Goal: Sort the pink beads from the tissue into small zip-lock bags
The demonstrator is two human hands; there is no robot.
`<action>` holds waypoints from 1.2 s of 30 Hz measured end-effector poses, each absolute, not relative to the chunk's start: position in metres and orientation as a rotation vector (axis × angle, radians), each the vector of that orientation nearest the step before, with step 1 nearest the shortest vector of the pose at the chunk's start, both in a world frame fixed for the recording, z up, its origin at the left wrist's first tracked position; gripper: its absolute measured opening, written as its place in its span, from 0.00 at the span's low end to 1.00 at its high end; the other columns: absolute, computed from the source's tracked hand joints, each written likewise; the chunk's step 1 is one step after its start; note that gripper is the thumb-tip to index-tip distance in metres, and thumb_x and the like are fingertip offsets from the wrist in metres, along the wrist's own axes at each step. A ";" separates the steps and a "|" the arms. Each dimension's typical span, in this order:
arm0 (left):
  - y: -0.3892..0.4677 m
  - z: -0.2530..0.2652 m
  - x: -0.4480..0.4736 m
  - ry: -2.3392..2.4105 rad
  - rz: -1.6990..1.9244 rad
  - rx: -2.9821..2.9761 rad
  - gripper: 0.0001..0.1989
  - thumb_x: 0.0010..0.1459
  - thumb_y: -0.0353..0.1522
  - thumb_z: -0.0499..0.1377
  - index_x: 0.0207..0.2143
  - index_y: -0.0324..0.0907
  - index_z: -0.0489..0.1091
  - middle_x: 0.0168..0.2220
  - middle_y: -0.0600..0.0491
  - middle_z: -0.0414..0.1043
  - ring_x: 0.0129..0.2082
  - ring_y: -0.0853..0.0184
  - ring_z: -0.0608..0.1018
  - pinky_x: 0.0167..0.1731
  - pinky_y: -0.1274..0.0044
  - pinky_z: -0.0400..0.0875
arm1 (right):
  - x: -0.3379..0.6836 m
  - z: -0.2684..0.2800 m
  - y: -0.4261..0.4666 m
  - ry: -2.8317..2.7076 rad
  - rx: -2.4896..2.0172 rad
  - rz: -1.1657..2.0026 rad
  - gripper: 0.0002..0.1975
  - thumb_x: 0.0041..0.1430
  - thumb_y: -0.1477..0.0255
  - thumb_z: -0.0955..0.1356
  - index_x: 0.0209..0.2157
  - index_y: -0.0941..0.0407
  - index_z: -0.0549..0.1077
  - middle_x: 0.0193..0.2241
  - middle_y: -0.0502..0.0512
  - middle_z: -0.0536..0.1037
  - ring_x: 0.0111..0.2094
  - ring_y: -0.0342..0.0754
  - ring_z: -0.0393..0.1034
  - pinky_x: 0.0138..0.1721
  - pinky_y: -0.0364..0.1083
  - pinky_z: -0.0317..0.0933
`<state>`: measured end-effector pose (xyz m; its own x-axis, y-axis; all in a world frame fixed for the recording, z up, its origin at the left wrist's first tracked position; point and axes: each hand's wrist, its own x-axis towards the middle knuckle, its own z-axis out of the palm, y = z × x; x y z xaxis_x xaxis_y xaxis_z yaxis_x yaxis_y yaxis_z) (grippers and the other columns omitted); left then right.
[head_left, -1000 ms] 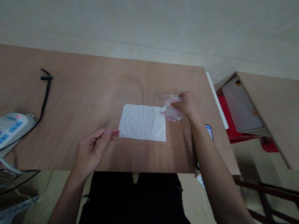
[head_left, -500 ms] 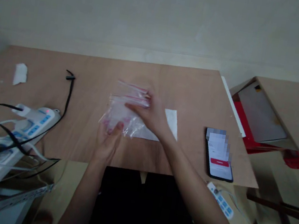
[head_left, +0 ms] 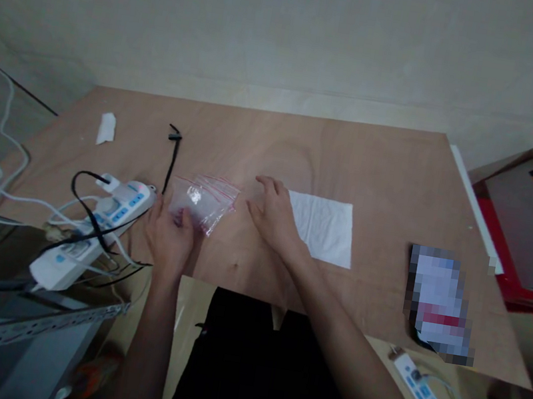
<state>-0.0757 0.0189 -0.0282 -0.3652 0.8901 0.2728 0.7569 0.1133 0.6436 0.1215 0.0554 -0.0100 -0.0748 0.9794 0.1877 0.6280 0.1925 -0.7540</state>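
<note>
Several clear zip bags (head_left: pixel 205 200) with red seal lines lie fanned together left of the middle of the table. My left hand (head_left: pixel 169 238) grips them at their lower left corner, thumb over the plastic. The fingers behind are partly hidden. My right hand (head_left: pixel 274 217) is apart from the bags, fingers spread with nothing in them. It hovers over or rests on the wood at the left edge of a white tissue (head_left: pixel 325 229); which of these, I cannot tell.
On the left, a white power strip (head_left: pixel 100 227) with tangled cables sits close to my left hand. Behind it are a black cable end (head_left: pixel 174 137) and a small white paper piece (head_left: pixel 106 128). A phone (head_left: pixel 438 297) lies at the right; another power strip (head_left: pixel 425 393) is below the table edge.
My right hand has let go of the bags and opened. My left hand has carried the bags left, away from the tissue, toward the power strip. The view has shifted left.
</note>
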 end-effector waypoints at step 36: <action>0.012 0.000 0.066 1.035 1.166 1.180 0.10 0.52 0.38 0.65 0.26 0.41 0.76 0.24 0.55 0.76 0.26 0.70 0.77 0.31 0.78 0.73 | 0.202 0.010 -0.022 -1.430 -1.270 0.829 0.08 0.61 0.69 0.68 0.37 0.53 0.81 0.31 0.52 0.83 0.30 0.44 0.77 0.32 0.43 0.70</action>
